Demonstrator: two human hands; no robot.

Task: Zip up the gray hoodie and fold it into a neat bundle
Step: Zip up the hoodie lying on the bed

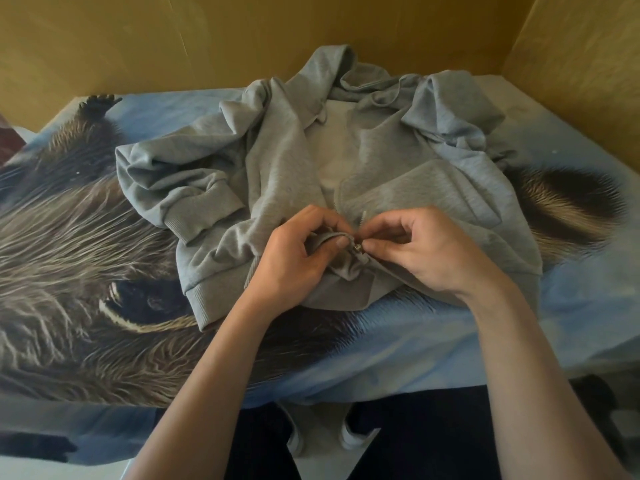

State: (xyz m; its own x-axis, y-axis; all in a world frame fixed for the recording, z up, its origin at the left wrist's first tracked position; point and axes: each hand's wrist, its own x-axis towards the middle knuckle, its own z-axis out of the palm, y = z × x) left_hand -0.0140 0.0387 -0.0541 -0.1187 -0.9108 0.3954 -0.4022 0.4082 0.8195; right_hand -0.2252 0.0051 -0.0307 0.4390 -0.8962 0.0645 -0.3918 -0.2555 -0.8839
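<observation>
A single wide-angle camera sits on the person's head, looking forward and steeply down. It is close above the bed (450, 341), which fills the frame up to the yellow wall (173, 39) behind.

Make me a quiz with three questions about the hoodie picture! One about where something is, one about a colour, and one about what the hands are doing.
1. Where does the hoodie lie?
A. on a bedspread with a furry animal print
B. on a hanger
C. in a basket

2. What colour is the hoodie?
A. red
B. gray
C. green

3. How far is the zipper done up?
A. to the top
B. halfway
C. barely started at the hem

Answers:
1 A, the printed bedspread spreads under it.
2 B, all its cloth is gray.
3 C, the left hand and right hand pinch it at the bottom, and the front gapes open above.
</observation>
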